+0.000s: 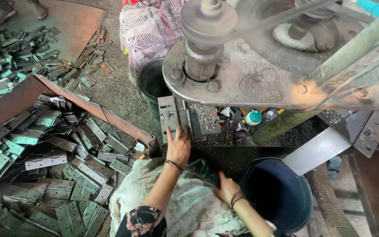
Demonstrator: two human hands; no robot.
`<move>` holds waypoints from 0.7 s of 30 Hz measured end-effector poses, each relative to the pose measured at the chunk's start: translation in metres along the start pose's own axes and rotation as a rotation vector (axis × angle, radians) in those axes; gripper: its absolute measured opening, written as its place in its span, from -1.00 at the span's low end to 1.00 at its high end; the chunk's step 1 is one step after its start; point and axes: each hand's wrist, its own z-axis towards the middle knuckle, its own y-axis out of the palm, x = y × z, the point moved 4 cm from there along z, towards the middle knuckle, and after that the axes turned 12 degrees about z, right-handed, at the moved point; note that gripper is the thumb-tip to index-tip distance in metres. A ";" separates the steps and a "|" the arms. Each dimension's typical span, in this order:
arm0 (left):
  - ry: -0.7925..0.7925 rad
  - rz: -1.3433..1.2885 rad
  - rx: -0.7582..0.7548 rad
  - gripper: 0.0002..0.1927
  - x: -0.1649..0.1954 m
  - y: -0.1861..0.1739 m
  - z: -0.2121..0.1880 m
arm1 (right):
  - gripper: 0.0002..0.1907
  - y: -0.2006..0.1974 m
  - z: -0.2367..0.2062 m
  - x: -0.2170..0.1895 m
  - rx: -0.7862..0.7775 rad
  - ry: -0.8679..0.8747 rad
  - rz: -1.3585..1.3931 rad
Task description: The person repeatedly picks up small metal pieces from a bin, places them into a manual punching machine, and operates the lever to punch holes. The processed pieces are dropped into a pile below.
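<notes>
My left hand [178,147] reaches forward and rests its fingers on a grey metal hinge plate [169,115] lying on the drill machine's work table, among metal shavings. It wears a bangle at the wrist. My right hand [227,188] lies low on my lap cloth [185,206], fingers spread, beside the rim of a dark blue bucket [281,195]; it seems to hold nothing. Above the plates hangs the machine's spindle [200,61] under a spinning pulley and belt.
A large heap of grey hinges [58,162] fills a rusty metal tray at left. A dark green bucket [152,85] stands behind the work table. A person in patterned cloth [148,30] sits beyond. A grey metal bracket [330,145] juts out at right.
</notes>
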 end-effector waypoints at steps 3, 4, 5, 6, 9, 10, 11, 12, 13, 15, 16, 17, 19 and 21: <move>-0.022 0.034 0.063 -0.60 0.004 0.000 -0.004 | -0.28 0.030 0.016 0.015 0.095 -0.184 0.160; -0.040 0.067 0.126 -0.56 0.003 0.000 -0.005 | -0.30 0.035 0.021 0.019 0.105 -0.189 0.149; -0.060 0.047 0.123 -0.58 0.002 0.001 -0.006 | -0.32 0.037 0.022 0.018 0.107 -0.188 0.143; -0.074 0.025 0.115 -0.59 0.002 0.004 -0.008 | -0.33 0.037 0.019 0.016 0.107 -0.179 0.139; -0.145 -0.060 0.134 -0.58 0.003 0.008 -0.009 | -0.20 0.032 0.016 0.021 0.058 -0.097 0.175; -0.172 -0.093 0.134 -0.57 0.003 0.008 -0.009 | -0.22 0.023 0.013 0.019 0.057 -0.081 0.116; -0.191 -0.086 0.124 -0.58 0.004 0.009 -0.008 | -0.25 0.014 0.011 0.016 0.047 -0.062 0.061; -0.205 -0.081 0.107 -0.59 0.005 0.009 -0.005 | -0.27 0.007 0.009 0.014 0.032 -0.037 0.008; -0.214 -0.075 0.089 -0.60 0.007 0.009 -0.002 | -0.29 0.000 0.006 0.012 0.017 -0.046 0.017; -0.245 -0.038 0.082 -0.59 0.006 0.005 0.006 | -0.31 -0.010 0.008 0.007 0.003 -0.075 0.036; -0.260 -0.019 0.087 -0.59 0.005 0.003 0.011 | -0.33 -0.010 0.007 0.006 0.009 -0.067 0.034; -0.252 -0.010 0.044 -0.61 0.005 0.002 0.016 | -0.35 -0.008 0.008 0.006 0.017 -0.060 0.031; -0.234 0.011 -0.047 -0.63 0.005 0.001 0.022 | -0.37 0.003 0.008 0.009 0.043 -0.064 0.078; -0.234 0.035 -0.028 -0.61 0.003 -0.001 0.024 | -0.39 0.016 0.008 0.013 0.072 -0.082 0.177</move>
